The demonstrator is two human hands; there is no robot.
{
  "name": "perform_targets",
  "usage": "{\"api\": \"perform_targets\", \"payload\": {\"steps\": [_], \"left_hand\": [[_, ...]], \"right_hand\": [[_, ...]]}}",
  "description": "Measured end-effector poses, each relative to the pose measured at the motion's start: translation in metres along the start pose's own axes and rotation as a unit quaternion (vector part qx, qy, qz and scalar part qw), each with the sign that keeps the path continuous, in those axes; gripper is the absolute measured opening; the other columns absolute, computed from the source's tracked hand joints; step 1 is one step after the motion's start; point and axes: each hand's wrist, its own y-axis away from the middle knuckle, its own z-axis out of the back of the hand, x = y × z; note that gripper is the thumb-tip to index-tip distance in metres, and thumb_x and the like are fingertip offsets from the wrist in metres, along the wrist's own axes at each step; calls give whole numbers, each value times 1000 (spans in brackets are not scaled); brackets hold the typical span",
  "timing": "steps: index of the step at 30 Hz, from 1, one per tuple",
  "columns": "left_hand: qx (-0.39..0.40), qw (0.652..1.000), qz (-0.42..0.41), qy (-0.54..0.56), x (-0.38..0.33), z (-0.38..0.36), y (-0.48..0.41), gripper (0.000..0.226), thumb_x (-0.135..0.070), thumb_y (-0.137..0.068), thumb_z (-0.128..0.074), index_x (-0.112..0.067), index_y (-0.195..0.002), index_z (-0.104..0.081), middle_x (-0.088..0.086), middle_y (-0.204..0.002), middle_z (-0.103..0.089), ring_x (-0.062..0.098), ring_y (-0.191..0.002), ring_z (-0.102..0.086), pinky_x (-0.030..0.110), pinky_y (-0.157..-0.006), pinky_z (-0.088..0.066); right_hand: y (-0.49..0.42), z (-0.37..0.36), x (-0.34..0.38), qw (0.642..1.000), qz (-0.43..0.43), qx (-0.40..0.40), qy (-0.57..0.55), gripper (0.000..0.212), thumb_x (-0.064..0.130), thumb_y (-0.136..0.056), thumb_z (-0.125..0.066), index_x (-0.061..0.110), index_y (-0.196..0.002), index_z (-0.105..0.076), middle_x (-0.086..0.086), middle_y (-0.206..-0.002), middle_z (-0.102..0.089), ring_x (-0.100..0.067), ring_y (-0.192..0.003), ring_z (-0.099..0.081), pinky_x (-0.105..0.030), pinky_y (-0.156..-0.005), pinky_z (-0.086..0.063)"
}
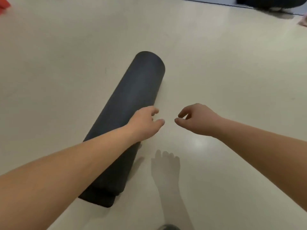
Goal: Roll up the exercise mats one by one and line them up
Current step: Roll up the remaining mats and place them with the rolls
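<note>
A dark grey exercise mat [131, 103], fully rolled into a thick cylinder, lies on the pale floor, running from near my feet away toward the upper middle. My left hand [146, 123] hovers over the roll's right edge about halfway along, fingers relaxed and holding nothing. To its right, my right hand [197, 120] hangs above the bare floor, apart from the mat, with fingers loosely curled and nothing in them.
My bare foot [166, 170] stands on the floor [232, 72] just right of the roll's near end. A dark mat or object [269, 3] lies at the top right edge. Something red [4, 4] shows in the top left corner.
</note>
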Motion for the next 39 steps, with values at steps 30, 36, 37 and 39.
{"api": "perform_targets", "payload": {"steps": [30,36,37,39], "left_hand": [[-112,898,248,345,79,-65,136,77,-60,-57,-97,-35,-120,-59,-16,-115,-69,9,-101,-69,35,-86,-62],[-139,988,63,30,62,-78,79,100,-76,-54,-82,-38,-138,-43,-6,-127,-55,21,-123,-50,41,-98,-53],[-124,992,25,-29,56,-79,69,102,-75,-60,-81,-37,-145,-36,-2,-137,-50,24,-132,-42,43,-104,-49],[-107,984,-48,-132,48,-83,54,98,-68,-73,-79,-40,-148,-23,8,-157,-33,29,-147,-22,50,-112,-43]], "right_hand": [[11,-39,55,753,351,60,553,145,57,-65,-88,43,-155,25,-9,-169,7,-38,-157,9,-66,-124,-1],[16,-38,31,774,326,49,541,135,68,-61,-86,24,-159,-4,-13,-161,-25,-36,-149,-23,-54,-126,-16],[15,-33,26,796,320,33,513,128,73,-62,-83,24,-156,-12,-10,-156,-32,-34,-144,-30,-51,-124,-21],[8,-18,17,825,299,19,480,127,78,-64,-79,26,-156,-9,-8,-158,-31,-34,-148,-26,-51,-125,-19]]}}
